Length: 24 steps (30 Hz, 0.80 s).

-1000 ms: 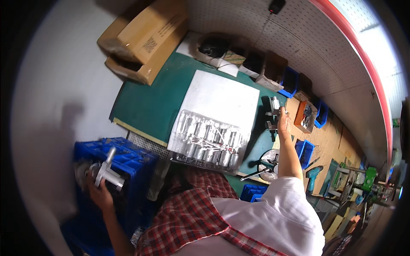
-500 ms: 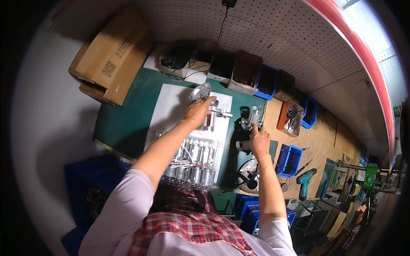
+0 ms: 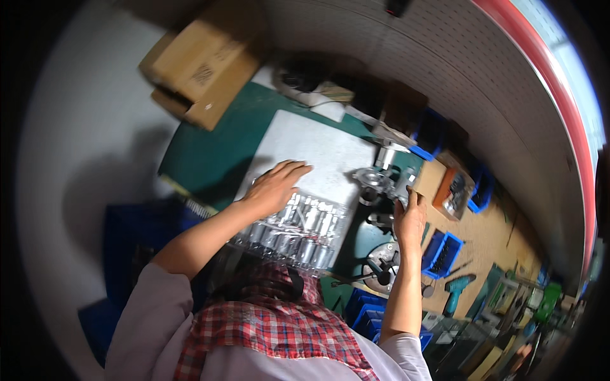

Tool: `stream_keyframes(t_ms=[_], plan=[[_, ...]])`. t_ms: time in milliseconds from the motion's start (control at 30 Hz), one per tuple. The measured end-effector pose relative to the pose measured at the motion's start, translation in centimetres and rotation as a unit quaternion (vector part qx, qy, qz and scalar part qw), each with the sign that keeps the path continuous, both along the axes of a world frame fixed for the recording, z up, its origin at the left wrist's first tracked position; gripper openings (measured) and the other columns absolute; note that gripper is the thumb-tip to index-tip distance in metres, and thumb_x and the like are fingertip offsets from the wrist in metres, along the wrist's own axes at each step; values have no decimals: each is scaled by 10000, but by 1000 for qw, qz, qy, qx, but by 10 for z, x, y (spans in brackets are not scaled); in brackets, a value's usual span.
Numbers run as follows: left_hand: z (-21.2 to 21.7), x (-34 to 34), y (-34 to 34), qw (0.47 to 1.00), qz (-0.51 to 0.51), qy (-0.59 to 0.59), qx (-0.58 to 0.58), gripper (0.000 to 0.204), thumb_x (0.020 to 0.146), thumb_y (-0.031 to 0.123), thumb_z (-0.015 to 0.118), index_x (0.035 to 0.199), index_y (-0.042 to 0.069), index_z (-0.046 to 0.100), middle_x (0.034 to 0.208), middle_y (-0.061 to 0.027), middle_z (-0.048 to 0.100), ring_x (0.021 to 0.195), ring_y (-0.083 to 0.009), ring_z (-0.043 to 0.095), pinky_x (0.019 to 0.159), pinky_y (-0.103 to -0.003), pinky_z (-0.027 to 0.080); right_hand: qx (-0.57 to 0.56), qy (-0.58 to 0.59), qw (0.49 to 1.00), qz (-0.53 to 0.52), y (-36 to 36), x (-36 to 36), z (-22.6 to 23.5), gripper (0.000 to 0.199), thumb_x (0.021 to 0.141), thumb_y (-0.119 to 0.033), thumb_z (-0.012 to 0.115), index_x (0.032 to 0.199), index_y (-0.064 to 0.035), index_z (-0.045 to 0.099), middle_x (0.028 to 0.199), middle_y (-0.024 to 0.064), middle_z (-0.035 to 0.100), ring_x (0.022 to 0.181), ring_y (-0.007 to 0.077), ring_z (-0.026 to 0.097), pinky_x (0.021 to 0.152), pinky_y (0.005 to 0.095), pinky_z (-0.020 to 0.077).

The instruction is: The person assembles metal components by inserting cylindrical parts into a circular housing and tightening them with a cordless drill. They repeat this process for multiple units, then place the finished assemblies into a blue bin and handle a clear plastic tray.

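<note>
My left hand (image 3: 274,189) hovers over the near part of a white sheet (image 3: 321,143), fingers stretched out and holding nothing. Just below it lies a clear plastic tray (image 3: 289,222) with rows of small silver motors. My right hand (image 3: 410,222) is to the right, its fingers and thumb at the near end of a silver metal bracket (image 3: 405,184); blur softens the grip. Left of that bracket sits a round silver metal part (image 3: 373,180), and a silver cylindrical part (image 3: 389,152) is behind it. A short metal cylinder (image 3: 380,220) lies nearer to me.
A round metal fixture (image 3: 383,263) stands at the bench's front edge. Further right are a blue bin (image 3: 443,255) of small dark parts, a teal power drill (image 3: 457,293) and an orange-brown box (image 3: 454,193). A cardboard box (image 3: 203,66) occupies the back left of the green mat (image 3: 210,136).
The silver parts by my left hand now lie right of the white sheet, beside the bracket. My left hand has come back empty toward the motor tray. My right hand stays at the bracket.
</note>
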State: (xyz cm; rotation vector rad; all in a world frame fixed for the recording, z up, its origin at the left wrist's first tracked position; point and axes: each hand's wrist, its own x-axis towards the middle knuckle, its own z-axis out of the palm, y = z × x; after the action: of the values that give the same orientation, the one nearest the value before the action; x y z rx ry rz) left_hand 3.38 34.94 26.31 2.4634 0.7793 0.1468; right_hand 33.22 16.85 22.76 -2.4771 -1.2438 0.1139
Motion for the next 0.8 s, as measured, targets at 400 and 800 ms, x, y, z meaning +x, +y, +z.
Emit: stream_keyframes(t_ms=[400, 800], plan=[[-49, -519, -243, 740, 651, 69, 154, 414, 871, 22, 588, 1282, 30, 535, 1256, -205, 573, 1162, -383, 552, 993, -427, 448, 113, 188, 841, 495, 105, -343, 87, 304, 862, -8, 628, 1165, -20, 616, 1082, 184, 619, 1028, 378, 596, 884, 417, 486], [-140, -637, -359, 679, 693, 79, -229, 718, 808, 233, 743, 1398, 9, 400, 1316, -272, 528, 1218, -408, 520, 1030, -441, 437, -408, 12, 609, 680, 142, -675, -147, 767, 800, -502, 723, 1390, -82, 468, 1346, 286, 504, 1234, 449, 503, 1015, 476, 440]])
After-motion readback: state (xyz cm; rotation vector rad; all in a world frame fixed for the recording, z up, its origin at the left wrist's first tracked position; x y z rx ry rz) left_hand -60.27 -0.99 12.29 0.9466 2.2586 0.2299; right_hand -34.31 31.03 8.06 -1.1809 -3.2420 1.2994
